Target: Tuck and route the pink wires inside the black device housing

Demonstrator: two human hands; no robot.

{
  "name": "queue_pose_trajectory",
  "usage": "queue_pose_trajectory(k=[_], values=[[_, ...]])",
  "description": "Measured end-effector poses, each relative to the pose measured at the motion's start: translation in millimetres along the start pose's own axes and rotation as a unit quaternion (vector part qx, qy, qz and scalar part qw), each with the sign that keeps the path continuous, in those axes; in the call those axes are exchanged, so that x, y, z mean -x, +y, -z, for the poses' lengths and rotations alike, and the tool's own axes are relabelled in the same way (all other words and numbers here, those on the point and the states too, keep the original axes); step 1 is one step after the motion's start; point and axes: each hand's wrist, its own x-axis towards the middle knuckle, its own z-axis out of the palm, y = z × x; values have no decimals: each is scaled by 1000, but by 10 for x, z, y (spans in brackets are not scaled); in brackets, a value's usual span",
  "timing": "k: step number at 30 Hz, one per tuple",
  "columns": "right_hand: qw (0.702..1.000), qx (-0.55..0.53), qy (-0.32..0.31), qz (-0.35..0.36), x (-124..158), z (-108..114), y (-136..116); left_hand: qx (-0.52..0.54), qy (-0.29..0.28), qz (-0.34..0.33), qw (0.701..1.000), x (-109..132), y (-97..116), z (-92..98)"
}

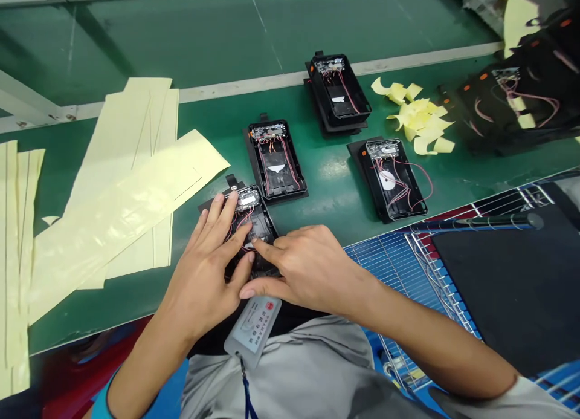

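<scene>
On the green table (pixel 312 192), the black device housing (pixel 267 222) is being pressed by the left hand (pixel 203 268) and right hand (pixel 308 268), both grips spread wide, nothing clasped

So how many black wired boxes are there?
4. The nearest box sits under the left hand and right hand; the middle box beyond it; the farthest box behind that; the right box alongside. A blurry shape at top right may be a fifth.

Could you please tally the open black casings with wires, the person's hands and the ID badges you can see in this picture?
Open black casings with wires: 4
Hands, left hand and right hand: 2
ID badge: 1
Total: 7
The blurred dark shape at top right is left out; I cannot tell what it is.
</scene>
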Motion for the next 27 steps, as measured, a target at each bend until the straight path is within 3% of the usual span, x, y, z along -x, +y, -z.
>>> queue_pose_trajectory(k=[7,13,18,27], values=[[999,21,20,15,21,-48,0,-27,-13,17,999,-17,34,28],[992,32,106,69,159,-74,6,-21,-23,29,999,-13,65,48],[980,43,185,53,177,-95,-48,13,-27,29,999,2,36,42],[976,116,164,83,-13,-136,-46,112,10,47,992,-15,17,21]])
